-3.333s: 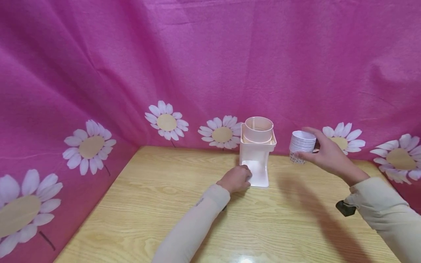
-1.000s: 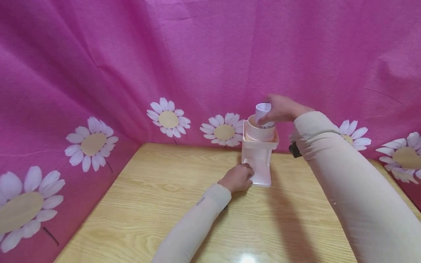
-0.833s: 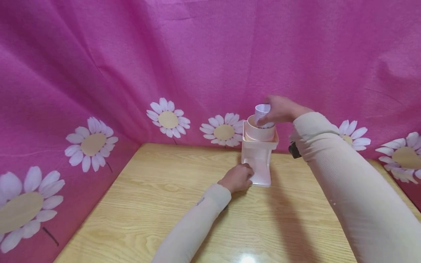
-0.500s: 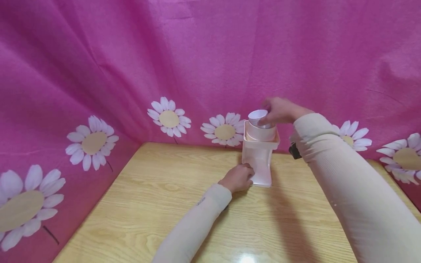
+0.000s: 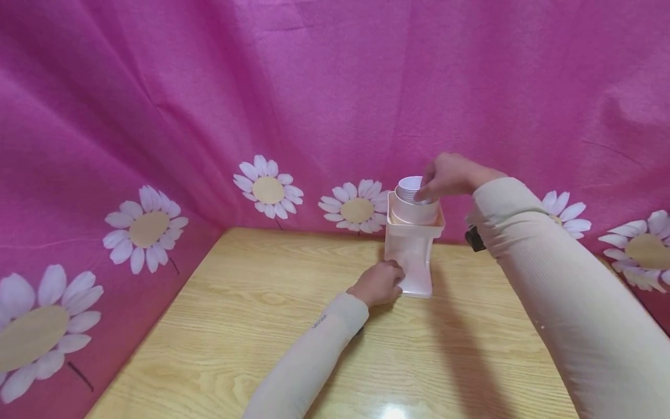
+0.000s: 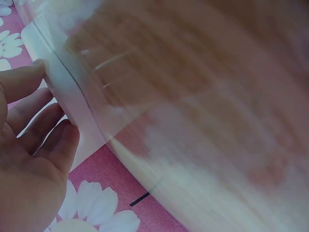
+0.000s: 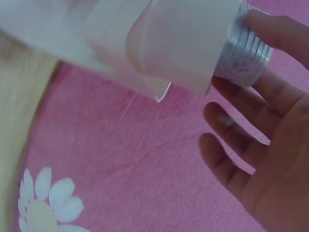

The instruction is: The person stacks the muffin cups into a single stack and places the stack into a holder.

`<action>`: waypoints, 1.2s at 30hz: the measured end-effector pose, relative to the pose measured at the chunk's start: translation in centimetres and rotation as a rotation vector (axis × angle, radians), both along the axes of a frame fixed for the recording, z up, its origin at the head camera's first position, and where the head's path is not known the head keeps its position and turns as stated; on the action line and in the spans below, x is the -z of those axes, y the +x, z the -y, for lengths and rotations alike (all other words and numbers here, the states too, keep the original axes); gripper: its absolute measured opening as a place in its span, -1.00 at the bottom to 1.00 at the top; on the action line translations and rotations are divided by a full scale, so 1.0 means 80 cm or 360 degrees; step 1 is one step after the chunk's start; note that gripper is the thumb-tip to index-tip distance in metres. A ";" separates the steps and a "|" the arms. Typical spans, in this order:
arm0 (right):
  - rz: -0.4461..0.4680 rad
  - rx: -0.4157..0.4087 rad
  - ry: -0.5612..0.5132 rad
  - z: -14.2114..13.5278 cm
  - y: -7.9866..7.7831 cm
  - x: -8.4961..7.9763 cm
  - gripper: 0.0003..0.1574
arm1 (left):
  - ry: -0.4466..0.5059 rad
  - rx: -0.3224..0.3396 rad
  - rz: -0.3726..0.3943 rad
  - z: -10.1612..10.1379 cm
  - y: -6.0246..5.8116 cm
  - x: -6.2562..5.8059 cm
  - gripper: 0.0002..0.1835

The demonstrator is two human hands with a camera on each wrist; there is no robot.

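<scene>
A pale pink cup dispenser (image 5: 410, 247) with a round tube (image 5: 415, 212) on top stands upright at the back of the table. A stack of white paper cups (image 5: 410, 184) sits partly inside the tube, its upper rims showing above it. My right hand (image 5: 455, 174) pinches the stack from the right; in the right wrist view the thumb lies on the cups (image 7: 244, 53) and the lower fingers are spread apart. My left hand (image 5: 378, 283) grips the dispenser's lower left side, thumb and fingers on the edge of its stand (image 6: 72, 106) in the left wrist view.
The wooden table (image 5: 251, 326) runs up to a pink cloth (image 5: 324, 87) with white daisies, which hangs close behind the dispenser and along the left side. A dark wrist camera (image 5: 474, 238) hangs under my right sleeve.
My right hand has brought the paper cups from the right to above the tube, then lowered them into it. The stack has straightened. My left hand stays on the dispenser.
</scene>
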State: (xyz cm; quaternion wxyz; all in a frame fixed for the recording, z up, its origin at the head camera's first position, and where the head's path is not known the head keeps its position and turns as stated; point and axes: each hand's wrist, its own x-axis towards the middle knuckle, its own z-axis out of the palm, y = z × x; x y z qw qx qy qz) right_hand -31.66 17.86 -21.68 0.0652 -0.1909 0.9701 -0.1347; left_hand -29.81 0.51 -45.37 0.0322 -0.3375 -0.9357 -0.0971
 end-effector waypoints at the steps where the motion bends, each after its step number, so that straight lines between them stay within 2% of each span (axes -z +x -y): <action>1: 0.0007 -0.0009 0.0008 -0.001 0.001 0.000 -0.48 | 0.0003 -0.0001 0.0003 0.000 0.000 0.000 -0.93; 7: -0.0083 -0.0024 -0.0033 -0.009 0.001 0.001 -0.43 | 0.0001 0.0023 -0.0013 -0.002 0.000 0.001 -0.93; 16: -0.0106 -0.0069 -0.0029 -0.026 0.009 0.000 -0.55 | -0.0026 0.0019 0.0012 -0.005 -0.005 0.001 -0.92; 19: -0.0185 -0.0086 0.0001 -0.034 0.016 0.002 -0.57 | -0.0043 0.0028 0.0036 -0.004 -0.007 -0.002 -0.90; 22: -0.0286 -0.0095 0.0025 -0.043 0.026 0.003 -0.53 | -0.0013 0.0051 0.0111 0.000 -0.008 -0.006 -0.91; 26: -0.0438 -0.0118 0.0019 -0.055 0.043 0.006 -0.51 | 0.0036 0.0039 0.0149 0.009 -0.005 -0.013 -0.80; 28: -0.0531 -0.0135 -0.0002 -0.059 0.055 0.010 -0.50 | 0.0027 -0.0019 0.0109 0.017 0.000 -0.019 -0.66; 31: -0.0723 -0.0156 -0.0030 -0.064 0.079 0.019 -0.51 | -0.0061 -0.0140 -0.0070 0.029 0.013 -0.031 -0.49; 36: -0.1094 -0.0172 -0.0029 -0.068 0.120 0.045 -0.44 | -0.0230 -0.0328 -0.0369 0.051 0.047 -0.056 -0.41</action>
